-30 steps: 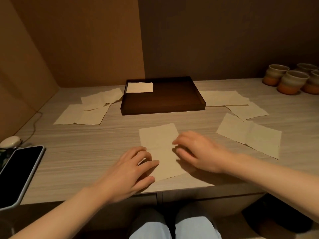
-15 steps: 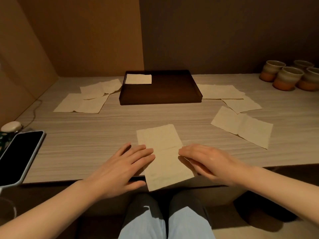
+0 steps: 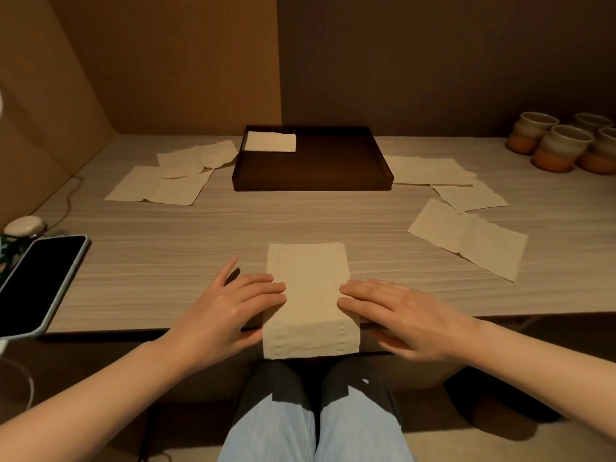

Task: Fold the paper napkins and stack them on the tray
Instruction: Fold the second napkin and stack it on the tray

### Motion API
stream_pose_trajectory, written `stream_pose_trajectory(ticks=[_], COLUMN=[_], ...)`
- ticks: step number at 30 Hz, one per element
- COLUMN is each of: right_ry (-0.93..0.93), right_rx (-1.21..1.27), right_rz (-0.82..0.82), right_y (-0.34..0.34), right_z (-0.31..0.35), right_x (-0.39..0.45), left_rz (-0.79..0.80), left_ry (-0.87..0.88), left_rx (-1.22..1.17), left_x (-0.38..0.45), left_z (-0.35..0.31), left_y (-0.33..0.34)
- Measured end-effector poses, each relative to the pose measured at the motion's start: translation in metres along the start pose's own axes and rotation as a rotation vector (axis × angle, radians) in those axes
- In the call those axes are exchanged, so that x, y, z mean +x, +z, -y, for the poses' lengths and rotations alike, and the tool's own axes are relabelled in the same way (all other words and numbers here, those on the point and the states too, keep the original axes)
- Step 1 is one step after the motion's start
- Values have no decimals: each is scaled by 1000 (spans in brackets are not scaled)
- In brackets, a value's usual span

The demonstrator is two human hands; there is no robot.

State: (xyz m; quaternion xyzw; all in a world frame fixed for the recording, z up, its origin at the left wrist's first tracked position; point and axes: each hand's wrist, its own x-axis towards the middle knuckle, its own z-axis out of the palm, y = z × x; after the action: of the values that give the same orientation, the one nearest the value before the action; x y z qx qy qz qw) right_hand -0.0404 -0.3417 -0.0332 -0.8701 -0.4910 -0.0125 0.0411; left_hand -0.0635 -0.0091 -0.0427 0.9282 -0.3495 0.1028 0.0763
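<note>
Your left hand [image 3: 230, 305] and right hand [image 3: 396, 311] lie flat with the fingers spread, each pressing one side edge of the napkin [image 3: 308, 295], which hangs over the near edge of the counter [image 3: 200, 228]. It looks light, soft and easy to tear, so take it gently at the overhanging corners. The tray [image 3: 311, 185] holds one folded napkin [image 3: 270, 141] in its far left corner.

The table [image 3: 200, 255] has a matt, pale wood-grain surface. The napkins [image 3: 308, 285] are soft, matt cream paper with embossed edges. The tray [image 3: 313, 183] is dark brown and dull, possibly wood. The cups [image 3: 563, 148] look like glazed ceramic. The phone [image 3: 36, 278] screen is glossy black.
</note>
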Motion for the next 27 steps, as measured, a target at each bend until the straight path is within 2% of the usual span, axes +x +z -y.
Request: stream_pose_trajectory(ticks=[5,10,14,17,20,22,27], right_ry=[6,65,277,467,680,801,908], right_rx=[-62,44,327,511,559,562,519], right_rz=[-186,-288,-318,-399,-458,-440,-379], right_y=[6,15,9,5,3,2,0], right_z=[4,1,6,7,9,8,6], right_x=[11,19,22,33,48,56,66], left_rz=[-112,-187,-250,-276,-206,-166,-156], left_ry=[-42,-135,-332,-535,-708,-772,-826], left_rx=[-81,-158,-322,-438,-515,-494,-467], left_x=[-3,-2,6,19,31,36,41], left_z=[-1,-6,-12,-13,-4,-1,-3], left_y=[4,5,-1,-5,-9,-11,-10])
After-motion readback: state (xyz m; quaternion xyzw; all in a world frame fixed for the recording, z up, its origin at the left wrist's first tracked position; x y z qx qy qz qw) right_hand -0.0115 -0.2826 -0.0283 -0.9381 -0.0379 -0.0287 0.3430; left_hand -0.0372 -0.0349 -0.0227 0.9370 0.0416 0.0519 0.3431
